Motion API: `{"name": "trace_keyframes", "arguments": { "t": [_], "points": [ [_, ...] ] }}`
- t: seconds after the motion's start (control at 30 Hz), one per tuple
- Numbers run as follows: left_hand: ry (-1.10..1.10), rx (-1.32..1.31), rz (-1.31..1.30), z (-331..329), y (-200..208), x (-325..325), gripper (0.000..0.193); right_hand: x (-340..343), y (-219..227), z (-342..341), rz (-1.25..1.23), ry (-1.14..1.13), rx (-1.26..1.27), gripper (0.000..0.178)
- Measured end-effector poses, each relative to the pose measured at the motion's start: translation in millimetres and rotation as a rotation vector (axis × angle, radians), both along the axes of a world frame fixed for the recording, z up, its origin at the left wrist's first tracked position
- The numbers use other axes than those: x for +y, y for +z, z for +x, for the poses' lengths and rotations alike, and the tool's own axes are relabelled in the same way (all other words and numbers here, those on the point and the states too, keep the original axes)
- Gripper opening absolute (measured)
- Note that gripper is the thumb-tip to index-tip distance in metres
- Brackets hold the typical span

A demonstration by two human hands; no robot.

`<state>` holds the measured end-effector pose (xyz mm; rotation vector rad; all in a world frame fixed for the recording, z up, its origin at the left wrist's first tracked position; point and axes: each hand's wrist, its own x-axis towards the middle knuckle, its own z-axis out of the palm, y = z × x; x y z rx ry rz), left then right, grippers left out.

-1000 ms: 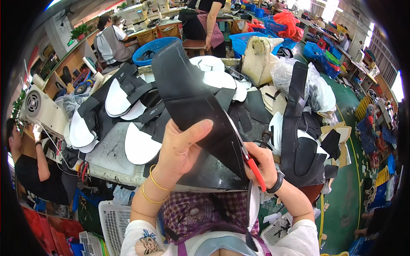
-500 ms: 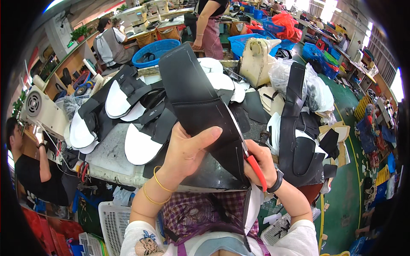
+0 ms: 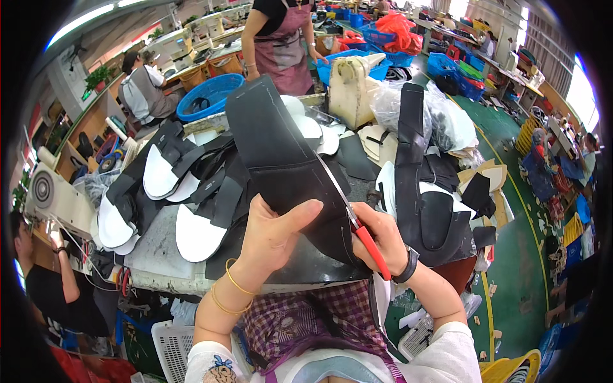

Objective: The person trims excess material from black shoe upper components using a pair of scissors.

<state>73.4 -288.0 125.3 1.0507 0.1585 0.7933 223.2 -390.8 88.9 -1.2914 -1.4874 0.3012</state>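
One matte black sheet piece (image 3: 278,143), long, bent and crossed by a transverse line, was held above the tabletop (image 3: 153,246). The left hand (image 3: 271,233) gripped it, thumb on its face; the fingers of the right hand (image 3: 383,236) were wrapped around red-handled scissors (image 3: 371,251), blades along the piece's right edge. Both grips matched the earlier frame. Flat white round-ended pieces (image 3: 199,236) lay leftward. Beyond, the aproned co-worker (image 3: 284,54) had turned to face the tabletop.

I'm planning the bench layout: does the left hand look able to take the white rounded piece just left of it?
Probably not without letting go first: the left hand grips the raised black piece. Otherwise the white piece looks close, with its rounded front uncovered.
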Motion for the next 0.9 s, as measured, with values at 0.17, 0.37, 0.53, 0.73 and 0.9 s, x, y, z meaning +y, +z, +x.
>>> {"name": "trace_keyframes", "arguments": {
  "t": [0.17,0.37,0.53,0.73,0.9],
  "points": [
    [-0.053,0.044,0.01,22,1,-10,0.028,-20,0,11,0.008,-0.07,0.02,0.028],
    [-0.258,0.036,0.233,80,22,-16,0.041,-52,15,40,-0.004,-0.236,0.292,0.055],
    [-0.049,0.139,0.226,88,-3,63,0.035,-44,49,157,0.044,-0.333,0.42,0.021],
    [0.299,0.652,0.335,-17,-48,153,0.02,14,-23,314,-0.394,-0.281,0.313,0.025],
    [0.393,1.065,0.625,-21,-67,140,0.023,8,4,344,-0.379,-0.949,-0.243,0.051]
  ]
}}
